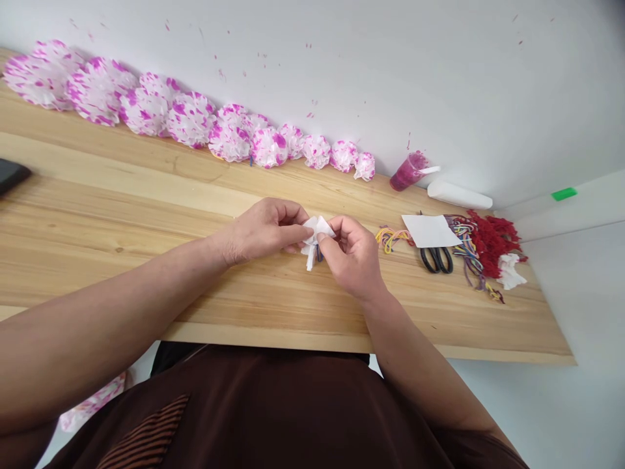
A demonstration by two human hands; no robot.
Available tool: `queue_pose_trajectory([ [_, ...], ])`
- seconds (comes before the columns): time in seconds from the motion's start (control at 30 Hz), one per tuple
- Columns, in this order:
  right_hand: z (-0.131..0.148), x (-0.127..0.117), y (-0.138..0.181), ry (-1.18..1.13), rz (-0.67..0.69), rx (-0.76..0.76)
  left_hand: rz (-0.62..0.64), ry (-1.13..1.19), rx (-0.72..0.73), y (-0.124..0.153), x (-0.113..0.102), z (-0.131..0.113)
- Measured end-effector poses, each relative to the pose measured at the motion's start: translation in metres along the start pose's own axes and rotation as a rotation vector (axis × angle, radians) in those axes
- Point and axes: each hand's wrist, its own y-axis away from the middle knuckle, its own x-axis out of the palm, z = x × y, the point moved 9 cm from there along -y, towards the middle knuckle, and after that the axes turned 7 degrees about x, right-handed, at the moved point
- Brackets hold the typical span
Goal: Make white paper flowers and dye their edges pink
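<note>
A small folded piece of white tissue paper (pixel 311 241) is held between my two hands above the table's middle. My left hand (pixel 266 229) pinches its left side with thumb and fingers. On the other side, my right hand (pixel 352 253) grips the paper with the thumb pressed on top and the fingers curled beneath. A bit of dark blue yarn (pixel 319 253) shows beside the right thumb; its length is mostly hidden. Along the wall stands a row of white paper pompom flowers (pixel 192 119) spotted with magenta.
At the right lie yarn pieces (pixel 389 238), black-handled scissors (pixel 436 260) under a white paper sheet (pixel 431 230), and a red yarn heap (pixel 493 238). A cup of magenta liquid (pixel 408 170) and a white roll (pixel 459 195) stand by the wall. A dark object (pixel 12 176) sits left.
</note>
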Motion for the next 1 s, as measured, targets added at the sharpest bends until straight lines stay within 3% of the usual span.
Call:
queue_pose_trajectory([
  [0.7, 0.001, 0.0002, -0.0017, -0.005, -0.01, 0.001, 0.018, -0.005, 0.062, -0.0009, 0.0013, -0.0046],
  [1.0, 0.001, -0.0004, 0.0003, 0.026, -0.017, -0.025, -0.001, -0.078, 0.018, 0.0, -0.0022, -0.0009],
])
